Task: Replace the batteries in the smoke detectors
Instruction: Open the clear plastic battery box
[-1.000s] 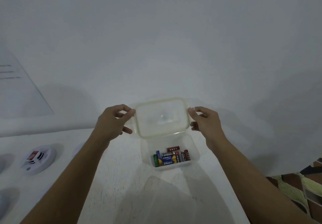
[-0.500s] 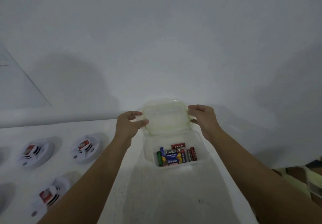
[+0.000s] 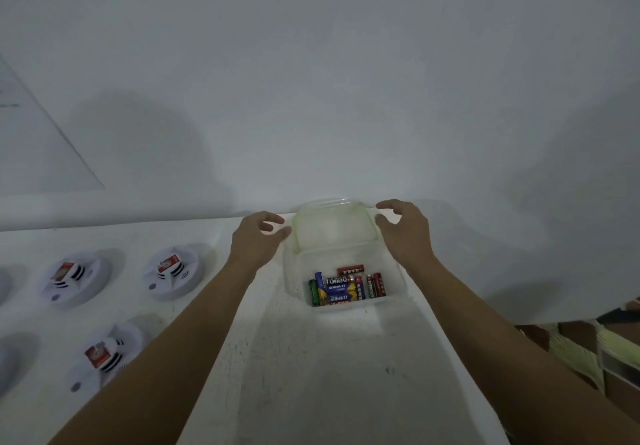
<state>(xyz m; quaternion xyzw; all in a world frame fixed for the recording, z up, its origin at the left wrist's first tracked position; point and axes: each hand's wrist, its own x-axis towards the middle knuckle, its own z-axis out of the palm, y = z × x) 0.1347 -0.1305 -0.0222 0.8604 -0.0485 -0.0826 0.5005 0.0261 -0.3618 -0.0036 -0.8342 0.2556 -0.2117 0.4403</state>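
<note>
A clear plastic box [image 3: 293, 276] stands on the white table and holds several batteries [image 3: 346, 287], red, blue and green. Its translucent lid [image 3: 332, 228] sits just behind the box, against the wall. My left hand [image 3: 258, 238] hovers at the lid's left edge with loosely curled fingers, the thumb tip close to the rim. At the lid's right edge my right hand [image 3: 403, 233] has its fingers spread and apart from the lid. Three white smoke detectors with red tags lie to the left: one [image 3: 173, 271] nearest the box, one [image 3: 76, 280] further left, one [image 3: 104, 354] nearer me.
Parts of more round detectors show at the left edge [image 3: 7, 361]. A white wall [image 3: 329, 98] rises right behind the table [image 3: 311, 375]. Patterned fabric and a shelf [image 3: 588, 344] lie past the table's right edge.
Both hands carried the lid back and down behind the box, then loosened their hold on it. The view has swung left, bringing more detectors into sight.
</note>
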